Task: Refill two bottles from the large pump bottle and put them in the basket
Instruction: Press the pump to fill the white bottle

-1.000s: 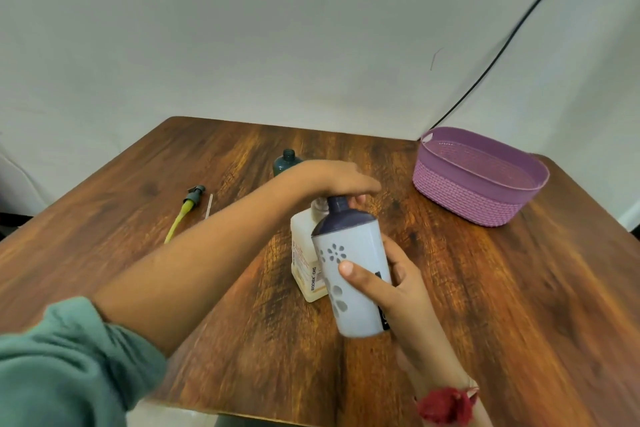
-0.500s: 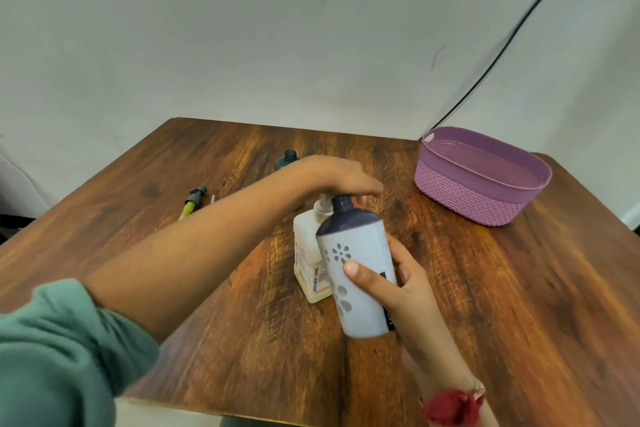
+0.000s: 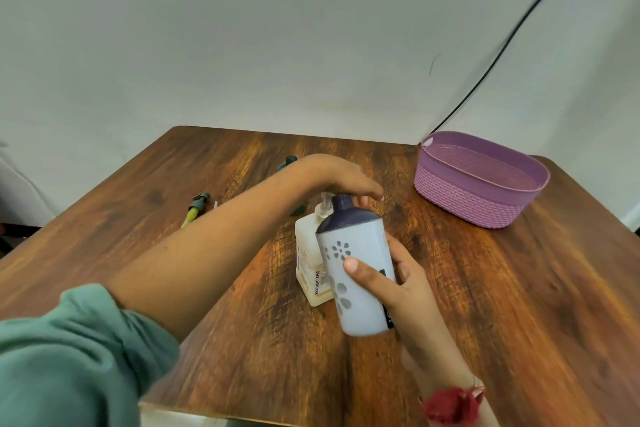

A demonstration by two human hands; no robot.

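Note:
My right hand grips a white bottle with grey flower marks and a dark purple open neck, held tilted above the table. Its neck sits just under the nozzle of the large pale pump bottle, which stands on the table behind it. My left hand lies flat on top of the pump head with fingers extended. A dark green bottle stands behind my left wrist, mostly hidden. The purple woven basket sits at the right rear with nothing visible inside.
A yellow-green pump tube with a dark cap lies on the wooden table at the left. A black cable runs down the white wall toward the basket. The table's front edge is near my body.
The view has shifted slightly. My left hand stays on the pump head and the white bottle stays under the nozzle, held a little more upright than before.

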